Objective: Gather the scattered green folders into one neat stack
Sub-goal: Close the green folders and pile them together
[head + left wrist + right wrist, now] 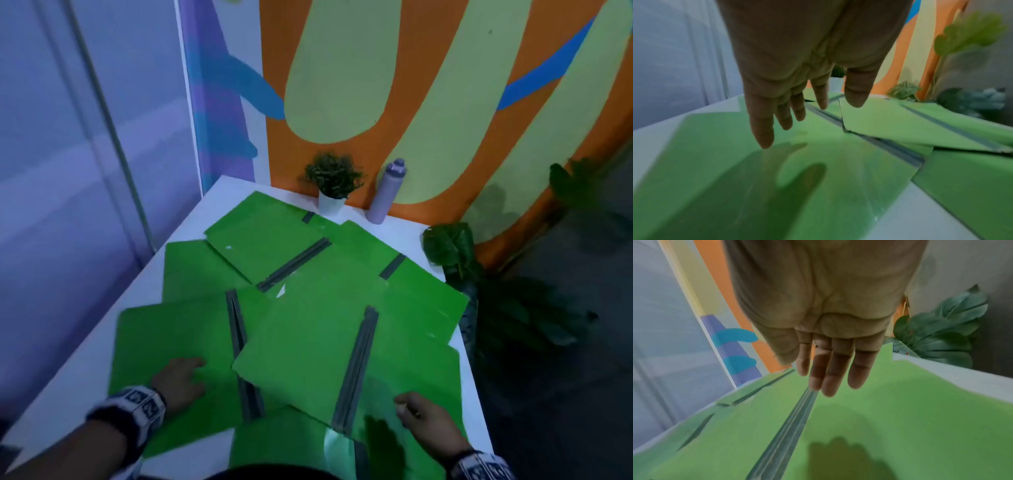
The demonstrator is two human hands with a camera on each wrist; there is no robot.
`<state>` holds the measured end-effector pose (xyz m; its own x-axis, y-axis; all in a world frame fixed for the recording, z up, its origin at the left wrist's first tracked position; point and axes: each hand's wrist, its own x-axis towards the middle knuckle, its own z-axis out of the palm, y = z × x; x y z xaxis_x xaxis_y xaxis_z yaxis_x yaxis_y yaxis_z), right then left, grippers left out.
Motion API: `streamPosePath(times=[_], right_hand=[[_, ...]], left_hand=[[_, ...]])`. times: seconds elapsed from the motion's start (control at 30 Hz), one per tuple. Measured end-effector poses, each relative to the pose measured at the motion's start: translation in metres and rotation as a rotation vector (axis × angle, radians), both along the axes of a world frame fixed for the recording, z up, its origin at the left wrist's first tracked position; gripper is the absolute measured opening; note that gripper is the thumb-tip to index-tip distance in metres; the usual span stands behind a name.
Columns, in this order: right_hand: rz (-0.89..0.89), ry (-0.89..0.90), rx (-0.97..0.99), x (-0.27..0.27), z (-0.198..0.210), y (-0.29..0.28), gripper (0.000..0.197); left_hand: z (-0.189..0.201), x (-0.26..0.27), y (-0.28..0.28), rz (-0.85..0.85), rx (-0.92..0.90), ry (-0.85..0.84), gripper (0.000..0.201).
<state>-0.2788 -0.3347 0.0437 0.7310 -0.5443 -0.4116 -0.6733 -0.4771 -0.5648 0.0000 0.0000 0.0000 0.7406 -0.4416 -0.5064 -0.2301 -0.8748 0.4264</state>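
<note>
Several green folders with grey spines lie open and overlapping across the white table (219, 192). My left hand (186, 377) hovers over the near left folder (171, 342), fingers (762, 134) straight and spread, holding nothing. My right hand (418, 411) is above the near right folder (308, 346), just right of its grey spine (356, 370). In the right wrist view its fingers (830, 382) hang straight above that folder (890, 410) and grip nothing. Another folder (263, 236) lies at the back.
A small potted plant (332, 181) and a grey bottle (385, 192) stand against the painted wall at the table's far edge. Large leafy plants (452, 246) sit beside the table's right edge. A glass wall runs along the left.
</note>
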Motion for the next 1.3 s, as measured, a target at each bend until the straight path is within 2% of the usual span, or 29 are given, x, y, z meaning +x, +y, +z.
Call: streamPosePath(times=[0.07, 0.23, 0.6, 0.73, 0.83, 0.93, 1.03, 1.1, 1.2, 1.3], right_hand=[[-0.022, 0.034, -0.064, 0.013, -0.018, -0.003, 0.014], [0.033, 0.247, -0.096, 0.033, -0.055, 0.016, 0.047], [0.147, 0.266, -0.146, 0.029, -0.081, 0.035, 0.066], [0.173, 0.283, -0.130, 0.032, -0.078, 0.035, 0.096], [0.138, 0.245, -0.187, 0.038, -0.073, 0.041, 0.106], [0.057, 0.025, -0.180, 0.051, -0.063, 0.045, 0.097], [-0.014, -0.213, -0.280, 0.065, -0.039, 0.046, 0.071], [-0.126, -0.281, -0.316, 0.073, -0.017, 0.042, 0.068], [-0.187, -0.396, -0.208, 0.084, 0.007, 0.038, 0.054], [-0.191, -0.431, 0.003, 0.095, 0.013, 0.037, 0.048]], left_hand=[[-0.008, -0.006, -0.004, 0.030, 0.051, -0.004, 0.062], [-0.016, -0.023, -0.025, 0.134, -0.007, 0.100, 0.068], [0.000, -0.011, -0.080, 0.300, -0.231, 0.319, 0.063], [0.024, -0.015, -0.104, 0.523, -0.499, 0.563, 0.067], [0.057, -0.016, -0.110, 0.552, -0.738, 0.694, 0.072], [0.077, -0.013, -0.103, 0.561, -0.889, 0.778, 0.076], [0.081, -0.015, -0.089, 0.607, -0.895, 0.793, 0.081], [0.078, -0.021, -0.080, 0.650, -0.885, 0.821, 0.085], [0.075, -0.030, -0.070, 0.646, -0.929, 0.860, 0.089], [0.086, -0.033, -0.069, 0.518, -0.905, 0.727, 0.087]])
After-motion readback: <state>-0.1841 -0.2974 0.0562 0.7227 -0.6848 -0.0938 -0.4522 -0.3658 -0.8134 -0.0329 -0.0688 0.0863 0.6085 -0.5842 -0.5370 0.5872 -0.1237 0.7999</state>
